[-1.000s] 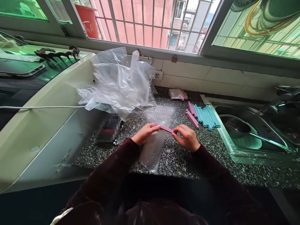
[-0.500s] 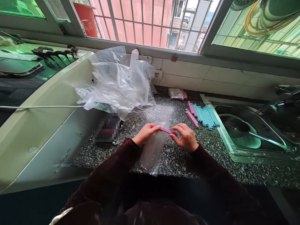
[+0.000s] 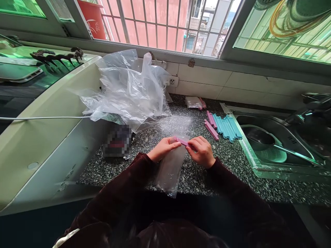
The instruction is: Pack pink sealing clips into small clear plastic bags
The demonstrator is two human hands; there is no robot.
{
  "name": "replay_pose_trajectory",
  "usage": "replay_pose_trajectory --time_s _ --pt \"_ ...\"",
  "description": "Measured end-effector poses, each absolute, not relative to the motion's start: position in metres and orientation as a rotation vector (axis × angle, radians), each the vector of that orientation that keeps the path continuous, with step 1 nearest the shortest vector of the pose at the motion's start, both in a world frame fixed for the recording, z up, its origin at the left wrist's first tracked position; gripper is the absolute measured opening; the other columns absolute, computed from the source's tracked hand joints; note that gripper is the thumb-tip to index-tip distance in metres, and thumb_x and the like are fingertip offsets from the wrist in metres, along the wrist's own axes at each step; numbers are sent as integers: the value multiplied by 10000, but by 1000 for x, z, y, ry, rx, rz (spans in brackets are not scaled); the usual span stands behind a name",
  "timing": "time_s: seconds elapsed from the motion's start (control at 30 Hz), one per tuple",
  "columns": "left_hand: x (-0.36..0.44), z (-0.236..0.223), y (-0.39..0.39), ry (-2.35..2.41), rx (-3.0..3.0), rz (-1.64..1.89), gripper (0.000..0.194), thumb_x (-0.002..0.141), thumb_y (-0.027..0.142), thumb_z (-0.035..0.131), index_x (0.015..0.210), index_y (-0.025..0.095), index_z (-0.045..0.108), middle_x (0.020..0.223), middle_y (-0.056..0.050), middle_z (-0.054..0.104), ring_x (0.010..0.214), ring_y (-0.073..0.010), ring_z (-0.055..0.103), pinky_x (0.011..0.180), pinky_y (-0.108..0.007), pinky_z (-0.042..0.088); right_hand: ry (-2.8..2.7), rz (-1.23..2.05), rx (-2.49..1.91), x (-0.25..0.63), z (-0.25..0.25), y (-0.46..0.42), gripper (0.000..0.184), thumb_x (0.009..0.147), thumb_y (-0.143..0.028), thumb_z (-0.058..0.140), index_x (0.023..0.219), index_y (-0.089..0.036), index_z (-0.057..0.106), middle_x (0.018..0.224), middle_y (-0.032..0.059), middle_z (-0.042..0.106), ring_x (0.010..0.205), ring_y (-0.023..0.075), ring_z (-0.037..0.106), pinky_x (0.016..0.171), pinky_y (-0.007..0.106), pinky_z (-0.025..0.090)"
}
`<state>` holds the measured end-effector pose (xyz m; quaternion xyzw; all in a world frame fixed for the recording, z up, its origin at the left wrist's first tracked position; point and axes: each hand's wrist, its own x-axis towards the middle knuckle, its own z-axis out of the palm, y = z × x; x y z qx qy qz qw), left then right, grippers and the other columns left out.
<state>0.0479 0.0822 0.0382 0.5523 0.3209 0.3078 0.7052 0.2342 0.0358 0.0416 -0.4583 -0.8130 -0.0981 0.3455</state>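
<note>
A pink bag sealing clip (image 3: 182, 142) lies across the upper part of a clear plastic bag (image 3: 169, 172). My left hand (image 3: 165, 148) is closed on the clip's left end together with the bag. The right end is pinched by my right hand (image 3: 201, 151), thumb below and fingers above. From the clip the bag hangs down over the counter's front edge; my fingers hide part of its top. Further right lie loose pink clips (image 3: 211, 130) and several teal clips (image 3: 227, 127), side by side on the speckled counter (image 3: 144, 144).
A heap of crumpled clear plastic bags (image 3: 129, 93) stands at the back left, with a blurred dark object (image 3: 117, 141) before it. A small clear packet (image 3: 193, 102) lies by the wall. On the right is a sink (image 3: 281, 125) holding a long-handled pan (image 3: 258, 136).
The fingers of my right hand have closed onto the clip's right end after being partly spread. The bag's lower end has shifted slightly right and toward me.
</note>
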Motion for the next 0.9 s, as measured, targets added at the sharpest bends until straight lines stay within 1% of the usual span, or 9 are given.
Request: replay_pose_trajectory --time_s 0.1,0.23,0.43,0.47,0.53,0.6,0.67,0.77,0.9 --pt "47 38 83 723 1240 683 389 652 417 691 868 98 639 772 -38 630 675 -117 509 651 -232 374 -2038 -280 -1170 235 45 35 64 812 -225 548 798 -181 592 732 42 633 701 168 514 660 300 436" --pt "49 38 81 719 1227 664 350 639 330 701 898 103 636 784 -29 637 676 -116 510 666 -235 375 -2032 -303 -1130 234 46 35 45 802 -214 571 809 -179 598 739 39 639 706 167 517 654 297 439" --pt "47 40 80 698 1198 675 251 632 243 680 848 118 651 739 -3 624 655 -113 495 643 -233 355 -2067 -280 -1161 235 41 37 60 817 -220 559 815 -181 605 746 38 639 710 163 522 657 295 428" --pt "47 40 80 678 1183 699 243 640 259 677 838 119 655 747 -8 629 668 -120 503 652 -238 360 -2069 -277 -1161 235 40 37 66 820 -222 554 820 -180 606 748 39 638 710 162 525 654 294 425" --pt "47 39 80 625 1102 744 271 676 353 656 808 116 659 751 -24 641 687 -137 523 666 -251 375 -2070 -274 -1161 235 39 37 79 826 -228 547 830 -178 608 749 41 634 707 160 531 651 294 419" --pt "48 38 80 582 976 743 389 701 489 613 776 110 658 732 -40 648 674 -147 540 655 -261 390 -2071 -269 -1159 236 39 37 88 830 -233 542 838 -178 610 751 43 630 709 160 535 653 294 414" --pt "50 37 79 579 877 709 488 683 589 592 731 107 652 672 -39 641 616 -138 536 615 -255 390 -2075 -254 -1153 235 39 37 88 830 -231 540 837 -177 609 751 46 626 711 161 537 653 295 411" --pt "52 36 79 623 860 728 516 659 621 601 668 106 637 592 -22 616 535 -112 502 552 -238 362 -2089 -231 -1136 234 40 36 79 822 -219 547 834 -170 607 742 47 616 703 161 536 647 294 408" --pt "52 38 78 660 955 787 498 667 594 611 677 97 642 579 -17 606 519 -103 480 528 -233 334 -2097 -232 -1112 233 40 35 67 814 -211 554 829 -166 601 730 47 604 686 161 529 630 296 414"
